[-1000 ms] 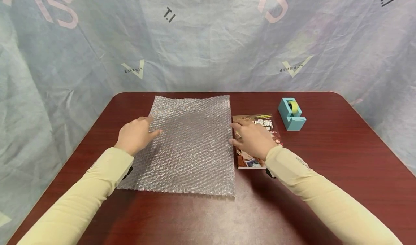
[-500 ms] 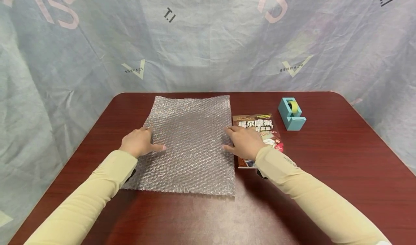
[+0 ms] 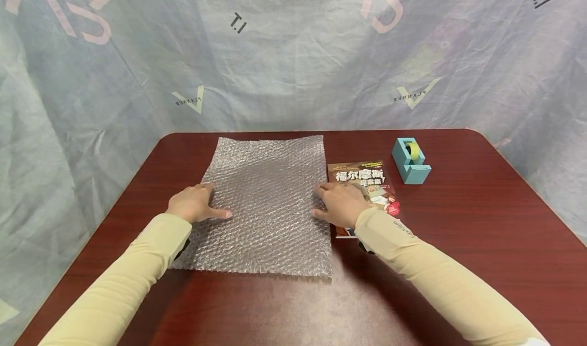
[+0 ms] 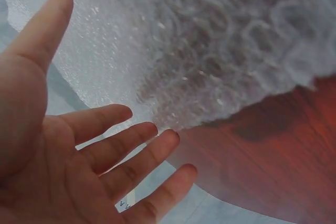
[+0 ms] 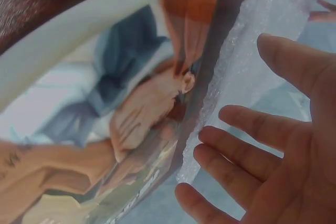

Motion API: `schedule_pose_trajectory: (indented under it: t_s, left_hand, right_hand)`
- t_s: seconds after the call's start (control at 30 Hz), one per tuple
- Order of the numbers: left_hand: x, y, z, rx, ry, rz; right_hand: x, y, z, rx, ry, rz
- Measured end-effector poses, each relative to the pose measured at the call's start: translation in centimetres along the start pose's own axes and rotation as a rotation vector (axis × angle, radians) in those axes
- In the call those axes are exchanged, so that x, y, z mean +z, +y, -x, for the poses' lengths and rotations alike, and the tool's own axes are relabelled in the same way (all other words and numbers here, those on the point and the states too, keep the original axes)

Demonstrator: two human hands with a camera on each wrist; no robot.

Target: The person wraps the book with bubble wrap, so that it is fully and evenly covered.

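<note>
A sheet of clear bubble wrap (image 3: 270,208) lies flat on the table, its bubbled surface also filling much of the left wrist view. At the sheet's left edge is my left hand (image 3: 192,204), thumb spread away from loosely extended fingers (image 4: 142,150), nothing held. My right hand (image 3: 343,203) is over the sheet's right edge and the left part of a book (image 3: 362,175). Its fingers (image 5: 241,156) are spread and relaxed, holding nothing. The book has a brown illustrated cover with large white characters; the hand and sleeve hide part of it in the head view.
A light blue tape dispenser (image 3: 411,162) with a yellowish roll stands at the back right, beyond the book. The dark red wooden table (image 3: 477,208) has a rounded far edge. Behind it hangs a grey printed cloth (image 3: 293,55).
Both hands have come slightly nearer the body. The right hand has shifted left, from over the book to the bubble wrap's edge, uncovering more of the book cover. Wrap and book stay put.
</note>
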State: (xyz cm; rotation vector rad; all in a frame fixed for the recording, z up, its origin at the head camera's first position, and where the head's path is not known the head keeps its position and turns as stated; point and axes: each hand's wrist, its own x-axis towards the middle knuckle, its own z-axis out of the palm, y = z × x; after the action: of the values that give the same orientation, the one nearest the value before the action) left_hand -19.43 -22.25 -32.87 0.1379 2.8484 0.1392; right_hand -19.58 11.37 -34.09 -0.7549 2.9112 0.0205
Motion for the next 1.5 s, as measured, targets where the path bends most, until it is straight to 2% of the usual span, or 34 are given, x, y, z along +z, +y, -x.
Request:
schedule_pose_trajectory:
  t_s: [0.17,0.37,0.7,1.23,1.5]
  left_hand:
    - [0.2,0.0,0.0,-0.019,-0.033,0.016]
    - [0.3,-0.1,0.2,-0.023,-0.055,0.038]
    - [0.4,0.4,0.3,-0.022,-0.056,-0.001]
    - [-0.2,1.1,-0.1,-0.081,-0.078,-0.016]
    - [-0.4,1.3,-0.9,-0.108,-0.108,-0.006]
  right_hand:
    - [0.4,0.0,-0.2,-0.009,-0.031,-0.003]
    - [0.5,0.0,-0.3,-0.033,-0.012,0.02]
    - [0.8,-0.1,-0.5,-0.048,-0.012,0.03]
    - [0.9,0.1,-0.5,-0.096,0.031,0.079]
    - [1.0,0.6,-0.2,-0.12,0.044,0.048]
